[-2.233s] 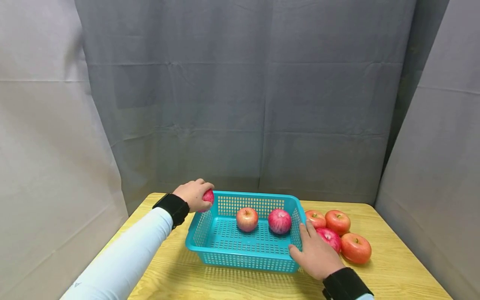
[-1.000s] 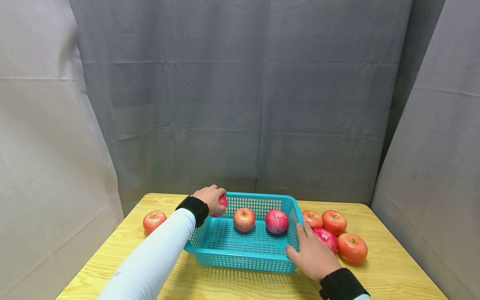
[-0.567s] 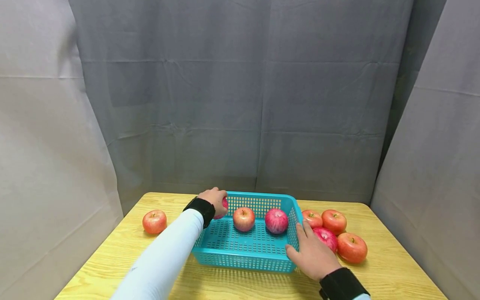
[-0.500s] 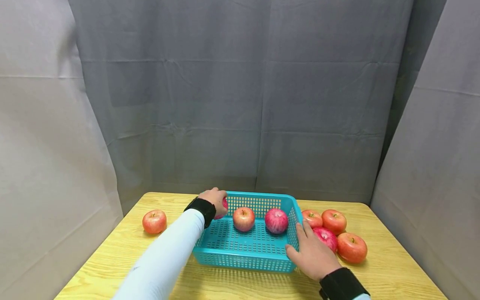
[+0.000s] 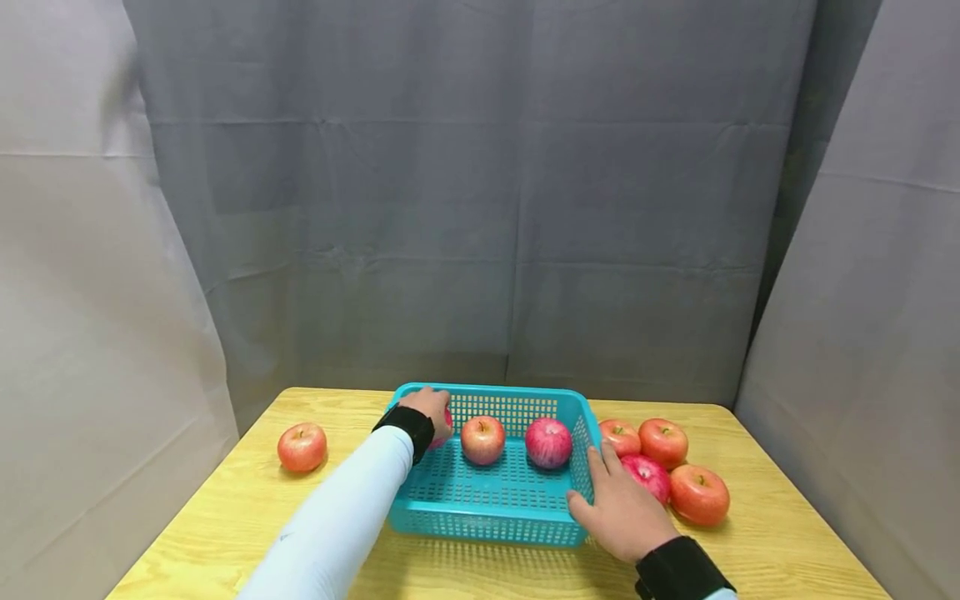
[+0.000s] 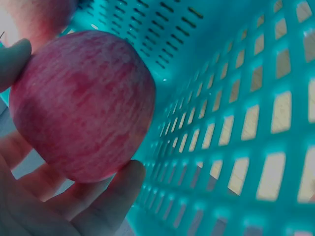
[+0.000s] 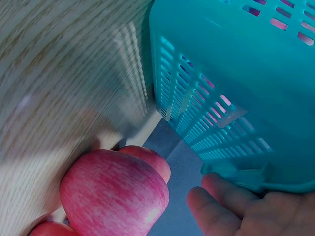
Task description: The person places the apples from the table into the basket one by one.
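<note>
Left hand point(image 5: 429, 405) grips an apple point(image 6: 83, 105) the head view mostly hides.

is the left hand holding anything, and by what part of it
The left hand grips a red apple around its rounded sides, thumb on one side, fingers on another.

Grey cloth point(image 5: 420, 208) hangs behind a light wooden table point(image 5: 225, 525).

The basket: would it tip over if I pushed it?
The basket would probably slide before tipping, because it's low and wide. It's likely light for its size: it looks thin and full of holes. Two loose apples inside look round, so they might roll.
</note>
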`<state>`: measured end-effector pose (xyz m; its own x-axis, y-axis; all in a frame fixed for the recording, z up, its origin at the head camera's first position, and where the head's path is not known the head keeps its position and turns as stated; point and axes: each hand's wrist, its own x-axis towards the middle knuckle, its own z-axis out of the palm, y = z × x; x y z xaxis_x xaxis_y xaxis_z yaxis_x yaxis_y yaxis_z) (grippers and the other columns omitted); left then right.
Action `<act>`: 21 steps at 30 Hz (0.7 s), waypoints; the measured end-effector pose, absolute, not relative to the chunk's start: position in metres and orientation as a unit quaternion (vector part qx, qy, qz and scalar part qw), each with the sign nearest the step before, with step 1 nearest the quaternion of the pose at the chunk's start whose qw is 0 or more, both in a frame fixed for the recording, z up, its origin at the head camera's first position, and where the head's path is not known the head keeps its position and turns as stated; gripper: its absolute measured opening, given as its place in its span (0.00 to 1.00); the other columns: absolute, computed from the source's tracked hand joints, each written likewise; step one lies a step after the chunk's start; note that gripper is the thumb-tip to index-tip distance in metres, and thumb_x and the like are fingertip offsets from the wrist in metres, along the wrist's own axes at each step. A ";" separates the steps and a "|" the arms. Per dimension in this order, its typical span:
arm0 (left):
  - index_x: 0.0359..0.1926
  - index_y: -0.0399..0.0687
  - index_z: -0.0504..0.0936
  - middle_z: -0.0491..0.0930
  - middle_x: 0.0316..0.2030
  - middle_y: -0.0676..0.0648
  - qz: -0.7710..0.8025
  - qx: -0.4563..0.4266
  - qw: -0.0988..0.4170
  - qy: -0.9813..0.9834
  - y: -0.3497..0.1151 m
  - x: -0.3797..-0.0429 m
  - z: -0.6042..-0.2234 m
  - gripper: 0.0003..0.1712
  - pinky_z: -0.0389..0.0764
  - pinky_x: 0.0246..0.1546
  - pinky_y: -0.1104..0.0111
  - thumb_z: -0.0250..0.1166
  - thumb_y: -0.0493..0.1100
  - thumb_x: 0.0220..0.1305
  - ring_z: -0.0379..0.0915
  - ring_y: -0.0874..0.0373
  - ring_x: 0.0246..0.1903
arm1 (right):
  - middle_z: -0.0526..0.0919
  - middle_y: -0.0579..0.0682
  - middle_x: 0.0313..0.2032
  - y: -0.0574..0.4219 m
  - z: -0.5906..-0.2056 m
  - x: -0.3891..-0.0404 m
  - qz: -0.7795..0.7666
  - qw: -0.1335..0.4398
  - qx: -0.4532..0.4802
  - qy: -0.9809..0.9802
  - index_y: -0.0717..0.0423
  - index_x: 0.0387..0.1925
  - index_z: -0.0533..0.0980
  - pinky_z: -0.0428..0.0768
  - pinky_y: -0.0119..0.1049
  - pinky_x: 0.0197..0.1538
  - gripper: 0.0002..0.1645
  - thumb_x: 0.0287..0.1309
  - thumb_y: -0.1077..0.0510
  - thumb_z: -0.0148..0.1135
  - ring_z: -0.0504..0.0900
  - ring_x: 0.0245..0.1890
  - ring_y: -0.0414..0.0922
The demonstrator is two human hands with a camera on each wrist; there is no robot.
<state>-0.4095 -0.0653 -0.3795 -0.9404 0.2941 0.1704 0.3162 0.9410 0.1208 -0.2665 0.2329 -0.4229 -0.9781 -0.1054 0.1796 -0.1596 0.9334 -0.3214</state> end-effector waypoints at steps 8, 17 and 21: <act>0.51 0.44 0.81 0.77 0.44 0.39 -0.084 -0.137 0.067 -0.985 -0.062 -0.409 -0.382 0.25 0.80 0.45 0.47 0.76 0.43 0.51 0.77 0.40 0.42 | 0.53 0.68 0.76 0.232 -0.422 -0.264 0.172 0.076 0.062 -0.980 0.69 0.74 0.59 0.73 0.66 0.59 0.51 0.67 0.34 0.55 0.66 0.69 0.65; 0.62 0.47 0.78 0.77 0.50 0.38 -0.056 -0.119 0.058 -0.990 -0.065 -0.430 -0.406 0.38 0.79 0.48 0.46 0.80 0.49 0.50 0.77 0.41 0.46 | 0.53 0.68 0.76 0.231 -0.422 -0.266 0.173 0.071 0.055 -0.981 0.69 0.74 0.59 0.72 0.67 0.59 0.51 0.66 0.35 0.55 0.65 0.70 0.65; 0.61 0.48 0.78 0.75 0.49 0.37 -0.062 -0.115 0.063 -0.989 -0.065 -0.434 -0.414 0.38 0.80 0.46 0.46 0.81 0.50 0.49 0.76 0.40 0.44 | 0.53 0.68 0.76 0.232 -0.423 -0.266 0.173 0.068 0.054 -0.981 0.68 0.74 0.59 0.73 0.67 0.58 0.51 0.66 0.34 0.55 0.65 0.69 0.65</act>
<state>-0.4340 -0.0651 -0.4141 -0.9654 0.2203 0.1397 0.2361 0.9656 0.1087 -0.2657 0.2317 -0.4227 -0.9848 -0.0817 0.1530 -0.1291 0.9344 -0.3321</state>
